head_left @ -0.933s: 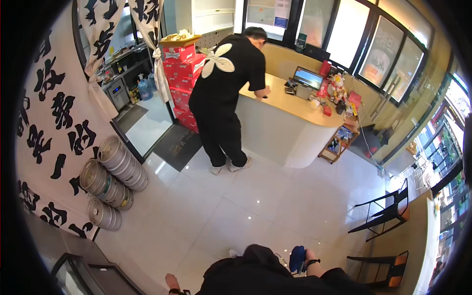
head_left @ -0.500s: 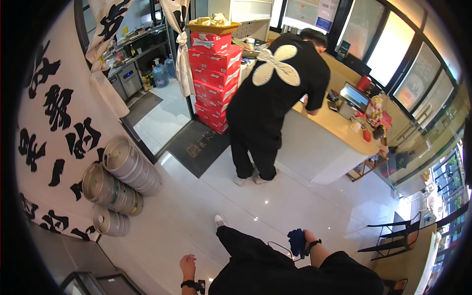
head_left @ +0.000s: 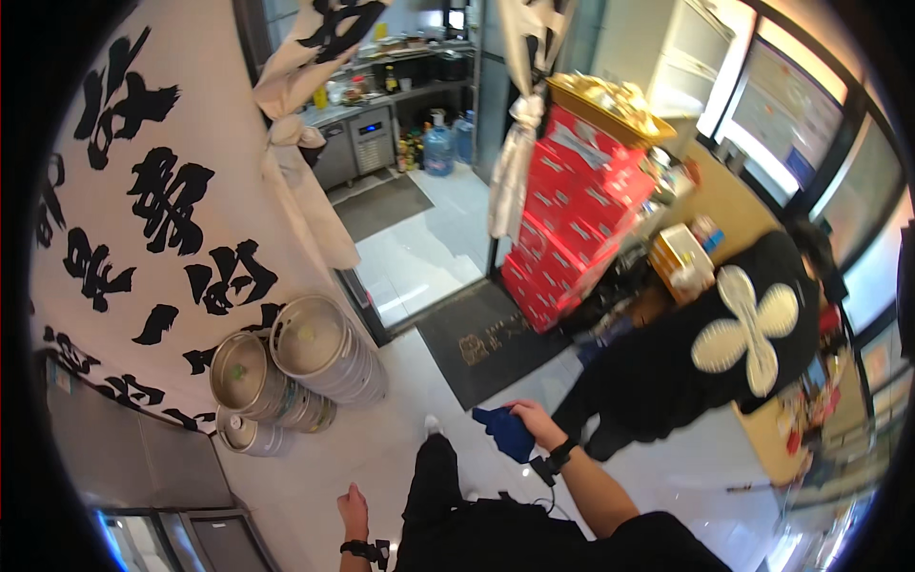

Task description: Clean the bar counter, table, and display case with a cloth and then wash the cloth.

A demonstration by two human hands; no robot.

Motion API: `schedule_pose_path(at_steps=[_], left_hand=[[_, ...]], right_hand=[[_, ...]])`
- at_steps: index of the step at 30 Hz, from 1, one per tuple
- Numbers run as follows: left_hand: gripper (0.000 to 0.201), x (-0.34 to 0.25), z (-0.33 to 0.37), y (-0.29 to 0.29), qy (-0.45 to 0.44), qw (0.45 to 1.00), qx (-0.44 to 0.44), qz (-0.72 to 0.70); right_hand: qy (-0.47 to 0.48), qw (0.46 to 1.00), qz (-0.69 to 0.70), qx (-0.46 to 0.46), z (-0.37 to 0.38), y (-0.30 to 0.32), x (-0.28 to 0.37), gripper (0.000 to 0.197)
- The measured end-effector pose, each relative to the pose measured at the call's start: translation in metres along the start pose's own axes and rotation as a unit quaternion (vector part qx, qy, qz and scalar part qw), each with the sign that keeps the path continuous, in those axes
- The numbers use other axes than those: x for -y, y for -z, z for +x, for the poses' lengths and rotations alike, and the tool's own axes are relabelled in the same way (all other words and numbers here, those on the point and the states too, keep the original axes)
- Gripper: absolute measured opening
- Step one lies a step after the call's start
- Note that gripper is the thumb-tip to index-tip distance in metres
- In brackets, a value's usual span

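Observation:
My right hand (head_left: 536,422) is closed around a bunched dark blue cloth (head_left: 508,436), held out in front of me at waist height. A black band with a small device and a cable (head_left: 550,464) sits on that wrist. My left hand (head_left: 354,510) hangs low near my left side, its fingers curled in with nothing visible in them. It too wears a black wristband (head_left: 360,550). Below, one of my feet in a white shoe (head_left: 433,425) shows on the tiled floor.
Metal kegs (head_left: 319,343) stand at the left by a lettered curtain (head_left: 143,219). Ahead is a doorway with a dark mat (head_left: 477,357), beside stacked red boxes (head_left: 577,205) topped by a yellow tray (head_left: 610,112). A person in black (head_left: 667,372) bends over a counter (head_left: 777,443) at the right.
I have moved forward and turned, so the doorway, kegs and boxes look nearer. The person has shifted right in view. My right hand has risen with the cloth; my left fingers have curled.

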State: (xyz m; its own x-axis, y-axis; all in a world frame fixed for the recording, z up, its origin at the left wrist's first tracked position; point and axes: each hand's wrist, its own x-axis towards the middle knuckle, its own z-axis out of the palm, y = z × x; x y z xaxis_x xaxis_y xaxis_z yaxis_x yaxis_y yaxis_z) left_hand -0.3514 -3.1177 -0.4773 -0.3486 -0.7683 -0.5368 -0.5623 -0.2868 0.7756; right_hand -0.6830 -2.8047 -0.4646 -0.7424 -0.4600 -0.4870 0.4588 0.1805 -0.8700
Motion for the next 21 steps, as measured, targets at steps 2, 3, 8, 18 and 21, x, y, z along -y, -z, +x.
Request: schedule_pose_path(at_steps=[2,3,8,18,21], left_hand=[[0.054,-0.036,0.041,-0.029,0.0,0.999,0.008,-0.034],[0.053,-0.056,0.065,-0.044,-0.011,1.0,0.014,-0.025],[0.05,-0.203,0.156,-0.115,-0.044,0.992,0.116,-0.013],[0.019,-0.52,0.307,-0.342,0.042,0.81,0.501,-0.301],[0.028,-0.57,0.36,-0.411,0.074,0.802,0.45,-0.386]], right_hand=[[0.014,0.999,0.047,0.0,0.042,-0.023,0.037,0.028],[0.014,0.998,0.067,-0.006,0.062,-0.029,0.052,0.028],[-0.1,0.944,0.314,-0.003,0.149,-0.026,0.137,0.031],[0.022,0.811,0.578,-0.085,0.335,0.017,0.273,0.042],[0.035,0.784,0.617,-0.056,0.426,0.016,0.294,0.042]])
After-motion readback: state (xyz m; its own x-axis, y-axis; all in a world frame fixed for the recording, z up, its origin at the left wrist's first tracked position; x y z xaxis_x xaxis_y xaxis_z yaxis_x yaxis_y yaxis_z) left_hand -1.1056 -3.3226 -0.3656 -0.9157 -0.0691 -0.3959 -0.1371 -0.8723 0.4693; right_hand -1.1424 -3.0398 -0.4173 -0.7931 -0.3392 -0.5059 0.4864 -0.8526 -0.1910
